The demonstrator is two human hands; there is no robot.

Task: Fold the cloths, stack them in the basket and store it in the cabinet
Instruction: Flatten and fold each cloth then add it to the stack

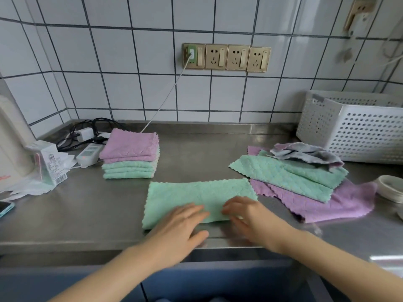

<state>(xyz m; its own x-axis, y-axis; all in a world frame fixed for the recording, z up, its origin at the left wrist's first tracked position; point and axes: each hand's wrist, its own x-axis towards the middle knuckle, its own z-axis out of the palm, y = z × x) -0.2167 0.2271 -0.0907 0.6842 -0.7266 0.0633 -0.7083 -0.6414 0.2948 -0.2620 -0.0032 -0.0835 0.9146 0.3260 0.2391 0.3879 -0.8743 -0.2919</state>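
A green cloth [196,192] lies folded into a long strip near the front edge of the steel counter [87,210]. My left hand [181,225] rests flat on its near edge with straight fingers. My right hand [246,216] touches the cloth beside it, fingers spread and slightly bent. Behind and to the left stands a stack of folded cloths [129,155], purple on top and green below. To the right lies a loose pile of unfolded cloths [301,182], green, purple and grey. A white perforated basket [357,131] sits at the back right.
A power strip [89,154], chargers and cables lie at the back left beside a small carton [49,162] and wrappers. A phone [5,209] shows at the left edge, a white dish [391,187] at the right. Wall sockets [226,57] sit above.
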